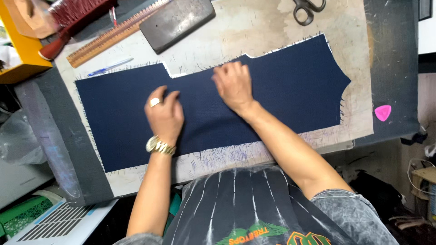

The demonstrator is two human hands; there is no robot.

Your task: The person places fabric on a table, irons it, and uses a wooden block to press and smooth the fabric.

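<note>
Both hands (200, 100) flat (mid-panel) on navy fabric (290, 86)

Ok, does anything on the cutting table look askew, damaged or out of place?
Nothing stands out. The navy blue cut fabric piece lies flat on the worn pale board, both hands, left and right, pressed on it. Its edges are frayed, as cut cloth is. A pink triangular chalk sits apart, right.

Both hands lie on the cloth piece (281, 90), which lies on the board (254, 27). The left hand (164, 113) sits just left of the right hand (234, 86). Beyond the left hand lie a pen (109, 67), a ruler (113, 35) and a brush (75, 18); far right of the right hand, a chalk (383, 112), and beyond it, scissors (309, 9)
</note>
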